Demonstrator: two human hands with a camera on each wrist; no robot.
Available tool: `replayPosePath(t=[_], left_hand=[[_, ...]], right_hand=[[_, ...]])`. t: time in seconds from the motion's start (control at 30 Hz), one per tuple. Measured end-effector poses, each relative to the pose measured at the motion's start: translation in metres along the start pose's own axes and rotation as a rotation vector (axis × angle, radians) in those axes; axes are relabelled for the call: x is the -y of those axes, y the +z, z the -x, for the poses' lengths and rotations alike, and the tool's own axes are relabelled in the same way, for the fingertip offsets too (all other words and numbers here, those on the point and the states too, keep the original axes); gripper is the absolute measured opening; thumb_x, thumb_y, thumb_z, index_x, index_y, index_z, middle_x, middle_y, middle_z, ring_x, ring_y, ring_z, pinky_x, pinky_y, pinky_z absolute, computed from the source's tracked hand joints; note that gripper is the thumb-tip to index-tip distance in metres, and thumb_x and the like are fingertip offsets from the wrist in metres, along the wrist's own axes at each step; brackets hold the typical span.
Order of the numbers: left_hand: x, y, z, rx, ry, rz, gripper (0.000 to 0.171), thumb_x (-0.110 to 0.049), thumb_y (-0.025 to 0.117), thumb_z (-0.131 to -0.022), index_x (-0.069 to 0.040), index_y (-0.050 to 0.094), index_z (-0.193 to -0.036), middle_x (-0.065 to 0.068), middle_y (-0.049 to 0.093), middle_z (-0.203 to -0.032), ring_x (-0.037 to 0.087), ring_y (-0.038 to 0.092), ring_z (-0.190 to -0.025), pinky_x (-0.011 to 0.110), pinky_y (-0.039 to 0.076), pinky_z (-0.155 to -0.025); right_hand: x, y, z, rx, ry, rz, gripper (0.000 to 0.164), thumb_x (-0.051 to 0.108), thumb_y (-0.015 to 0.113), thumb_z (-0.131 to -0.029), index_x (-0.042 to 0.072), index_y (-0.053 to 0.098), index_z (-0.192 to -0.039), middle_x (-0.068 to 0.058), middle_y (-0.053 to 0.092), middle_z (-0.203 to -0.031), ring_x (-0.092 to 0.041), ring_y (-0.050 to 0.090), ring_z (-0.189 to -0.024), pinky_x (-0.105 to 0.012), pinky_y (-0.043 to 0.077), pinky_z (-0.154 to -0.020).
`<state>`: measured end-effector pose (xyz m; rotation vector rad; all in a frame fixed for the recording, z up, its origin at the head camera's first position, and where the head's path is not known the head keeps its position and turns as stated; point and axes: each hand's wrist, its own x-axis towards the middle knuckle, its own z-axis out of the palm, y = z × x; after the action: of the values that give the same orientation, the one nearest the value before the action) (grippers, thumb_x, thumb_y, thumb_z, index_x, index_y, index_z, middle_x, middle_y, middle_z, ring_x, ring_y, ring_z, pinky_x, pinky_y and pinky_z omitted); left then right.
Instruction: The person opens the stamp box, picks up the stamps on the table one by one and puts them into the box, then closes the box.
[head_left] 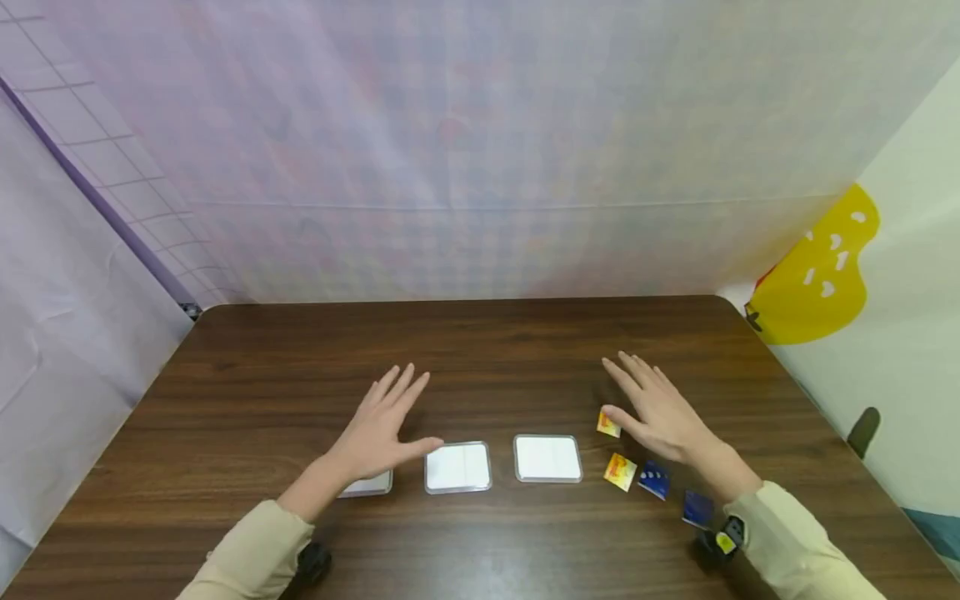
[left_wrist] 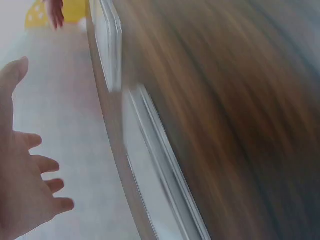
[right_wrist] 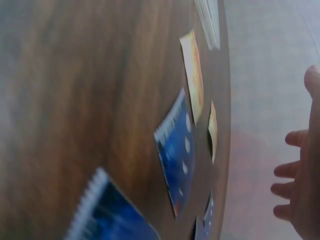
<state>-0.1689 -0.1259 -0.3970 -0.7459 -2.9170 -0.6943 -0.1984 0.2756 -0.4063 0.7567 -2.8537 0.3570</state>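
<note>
Over the table [head_left: 480, 350], left hand [head_left: 372, 437] near flat cases [head_left: 459, 468], right hand [head_left: 667, 421] near packets [head_left: 620, 472], fingers [head_left: 415, 394] outspread.

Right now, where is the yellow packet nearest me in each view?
Head: yellow packet right of centre, low in the picture.
Left wrist: not in it.
Right wrist: upper middle, just above a white-spotted blue packet.
Shared landmark: the right hand, visible in all three.
</note>
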Motion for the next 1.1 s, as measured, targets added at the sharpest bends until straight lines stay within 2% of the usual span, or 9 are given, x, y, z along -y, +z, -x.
replayPosePath(t=[0.2, 0.33, 0.43, 0.53, 0.7, 0.83, 1.1], left_hand=[[-0.02, 0.012, -0.009, 0.069, 0.041, 0.051, 0.088, -0.054, 0.06, -0.079, -0.013, 0.017, -0.145, 0.013, 0.013, -0.149, 0.034, 0.016, -0.135, 0.05, 0.018, -0.108], [-0.027, 0.022, -0.015, 0.082, 0.075, 0.06, 0.086, -0.052, 0.062, -0.078, -0.009, 0.025, -0.143, 0.015, 0.021, -0.148, 0.035, 0.025, -0.132, 0.05, 0.025, -0.105], [-0.034, 0.029, -0.019, 0.084, 0.094, 0.051, 0.083, -0.051, 0.063, -0.077, -0.007, 0.032, -0.14, 0.015, 0.028, -0.145, 0.034, 0.031, -0.129, 0.049, 0.031, -0.102], [-0.042, 0.037, -0.023, 0.087, 0.086, 0.046, 0.08, -0.05, 0.064, -0.076, -0.006, 0.037, -0.137, 0.014, 0.035, -0.141, 0.032, 0.036, -0.126, 0.047, 0.037, -0.098], [-0.05, 0.046, -0.026, 0.125, 0.051, 0.051, 0.075, -0.05, 0.066, -0.075, -0.007, 0.043, -0.132, 0.009, 0.046, -0.132, 0.027, 0.044, -0.119, 0.044, 0.044, -0.092], [-0.055, 0.049, -0.027, 0.154, 0.058, 0.013, 0.072, -0.052, 0.067, -0.072, -0.007, 0.05, -0.126, 0.006, 0.053, -0.122, 0.024, 0.049, -0.113, 0.04, 0.045, -0.091], [-0.068, 0.056, -0.031, 0.169, 0.091, -0.024, 0.071, -0.05, 0.072, -0.067, -0.006, 0.056, -0.12, 0.005, 0.056, -0.114, 0.019, 0.05, -0.104, 0.032, 0.048, -0.084]], right_hand=[[0.02, 0.007, 0.006, 0.026, -0.077, -0.135, 0.064, 0.034, 0.054, -0.089, 0.011, 0.027, -0.142, -0.02, 0.03, -0.142, -0.04, 0.035, -0.124, -0.058, 0.032, -0.096], [0.033, 0.01, 0.01, 0.022, -0.106, -0.194, 0.061, 0.031, 0.058, -0.087, 0.011, 0.034, -0.139, -0.018, 0.038, -0.137, -0.039, 0.041, -0.12, -0.059, 0.038, -0.09], [0.041, 0.013, 0.011, -0.012, -0.133, -0.191, 0.057, 0.032, 0.063, -0.083, 0.009, 0.043, -0.131, -0.013, 0.048, -0.129, -0.032, 0.047, -0.115, -0.051, 0.043, -0.088], [0.049, 0.017, 0.011, -0.027, -0.138, -0.181, 0.057, 0.037, 0.068, -0.078, 0.008, 0.049, -0.124, -0.006, 0.053, -0.121, -0.024, 0.052, -0.109, -0.042, 0.047, -0.085], [0.056, 0.024, 0.011, 0.027, -0.075, -0.22, 0.07, 0.049, 0.069, -0.072, 0.006, 0.05, -0.123, -0.005, 0.055, -0.117, -0.019, 0.054, -0.104, -0.038, 0.048, -0.085], [0.059, 0.026, 0.013, 0.077, -0.029, -0.226, 0.082, 0.057, 0.068, -0.069, 0.003, 0.046, -0.127, -0.007, 0.053, -0.117, -0.021, 0.052, -0.104, -0.04, 0.046, -0.086], [0.059, 0.03, 0.014, 0.092, -0.054, -0.207, 0.092, 0.057, 0.076, -0.058, -0.002, 0.049, -0.123, -0.004, 0.051, -0.107, -0.016, 0.048, -0.098, -0.039, 0.045, -0.085]])
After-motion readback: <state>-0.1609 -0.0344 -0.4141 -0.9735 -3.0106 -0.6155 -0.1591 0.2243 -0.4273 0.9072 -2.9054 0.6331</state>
